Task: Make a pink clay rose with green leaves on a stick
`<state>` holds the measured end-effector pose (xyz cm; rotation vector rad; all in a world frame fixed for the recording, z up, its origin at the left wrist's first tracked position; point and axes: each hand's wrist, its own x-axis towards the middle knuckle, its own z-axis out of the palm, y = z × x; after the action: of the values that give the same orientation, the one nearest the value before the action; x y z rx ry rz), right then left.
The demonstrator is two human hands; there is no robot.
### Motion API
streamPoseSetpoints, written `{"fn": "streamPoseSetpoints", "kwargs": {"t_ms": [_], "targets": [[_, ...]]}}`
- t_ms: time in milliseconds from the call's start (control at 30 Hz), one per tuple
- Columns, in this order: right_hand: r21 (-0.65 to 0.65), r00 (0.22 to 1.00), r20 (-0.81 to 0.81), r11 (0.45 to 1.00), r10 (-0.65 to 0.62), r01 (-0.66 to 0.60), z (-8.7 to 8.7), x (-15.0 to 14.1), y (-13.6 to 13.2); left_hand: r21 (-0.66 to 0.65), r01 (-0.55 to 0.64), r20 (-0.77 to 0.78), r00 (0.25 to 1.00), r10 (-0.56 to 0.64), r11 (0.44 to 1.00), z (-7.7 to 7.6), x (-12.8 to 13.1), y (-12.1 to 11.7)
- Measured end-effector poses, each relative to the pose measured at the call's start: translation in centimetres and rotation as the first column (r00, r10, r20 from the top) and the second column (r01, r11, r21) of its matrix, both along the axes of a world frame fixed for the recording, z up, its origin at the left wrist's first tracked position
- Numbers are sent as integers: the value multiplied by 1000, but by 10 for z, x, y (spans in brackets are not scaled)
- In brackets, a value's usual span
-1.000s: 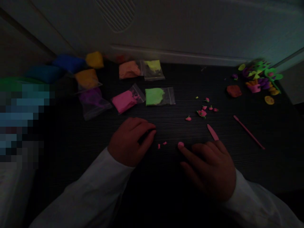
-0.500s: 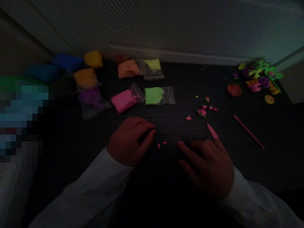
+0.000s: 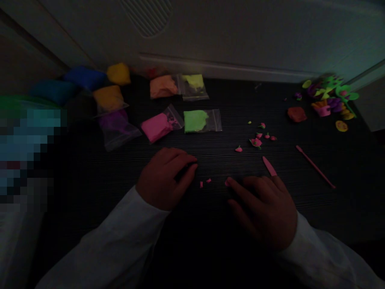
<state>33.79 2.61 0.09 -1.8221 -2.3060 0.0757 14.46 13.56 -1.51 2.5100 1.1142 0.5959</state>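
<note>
On the dark table rests my left hand (image 3: 165, 178), loosely curled, its thumb and index tips close together with a small gap; I see nothing between them. Two tiny pink clay bits (image 3: 205, 183) lie just right of it. My right hand (image 3: 266, 204) presses its index fingertip on a small flattened pink clay piece (image 3: 227, 183). Its thumb is apart and its other fingers bend down. A pink modelling knife (image 3: 269, 166) reaches out from under these fingers; its handle is hidden, so whether they grip it is unclear.
Ahead are small pink clay flowers (image 3: 256, 142) with green leaves. A thin pink tool (image 3: 315, 167) lies right, near a reddish-brown clay lump (image 3: 296, 114) and colourful clay figures (image 3: 329, 96). Bagged pink clay (image 3: 158, 127) and green clay (image 3: 195, 121) lie left, beside several other packs.
My right index fingertip has shifted slightly on the pink clay piece, and more of the piece's left edge shows. My left hand has stayed in place.
</note>
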Motion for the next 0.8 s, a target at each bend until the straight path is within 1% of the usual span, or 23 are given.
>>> {"fn": "streamPoseSetpoints", "kwargs": {"t_ms": [333, 800], "targets": [[22, 999, -32, 1000, -4, 5, 0, 1, -2, -5, 7, -3, 1000, -7, 1000, -1, -1, 0], [28, 1000, 13, 999, 18, -18, 1, 1, -2, 10, 5, 0, 1000, -5, 1000, -1, 0, 0]]}}
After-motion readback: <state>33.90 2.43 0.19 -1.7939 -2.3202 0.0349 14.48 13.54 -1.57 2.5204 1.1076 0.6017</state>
